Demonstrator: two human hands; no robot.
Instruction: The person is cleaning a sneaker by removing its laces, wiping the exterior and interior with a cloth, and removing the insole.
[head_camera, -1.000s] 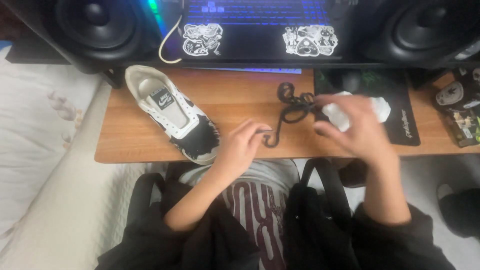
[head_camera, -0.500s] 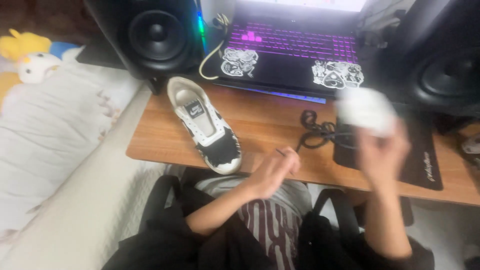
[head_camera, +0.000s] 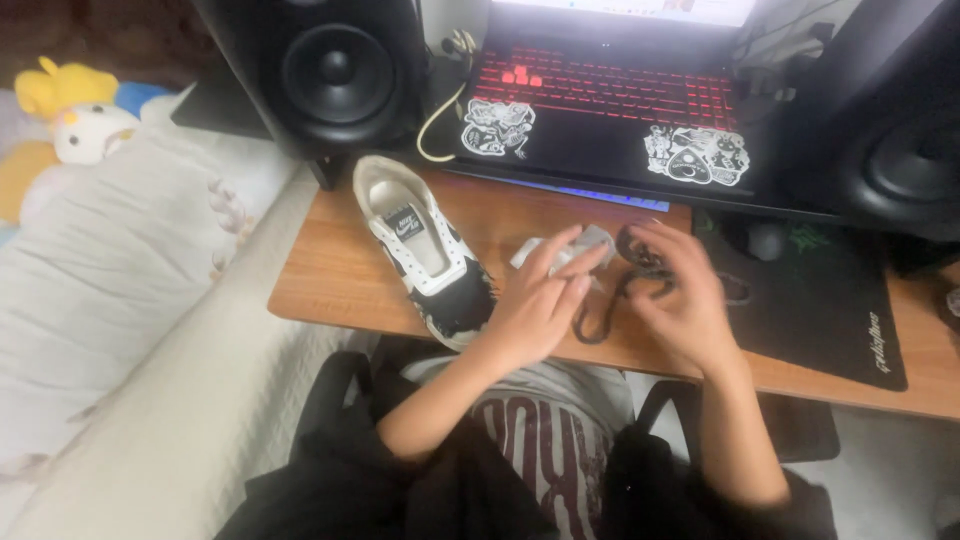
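Head view. I saw the left hand resting on the wooden table, fingers curled around a crumpled white cloth. The right hand was half-closed, fingertips pinching a black shoelace that looped across the table between both hands. A laceless white and black sneaker lay just left of the left hand. Laptop and speaker stood behind.

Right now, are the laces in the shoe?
No, the shoe lies unlaced on the desk, while the dark lace sits loose between the left hand and right hand.
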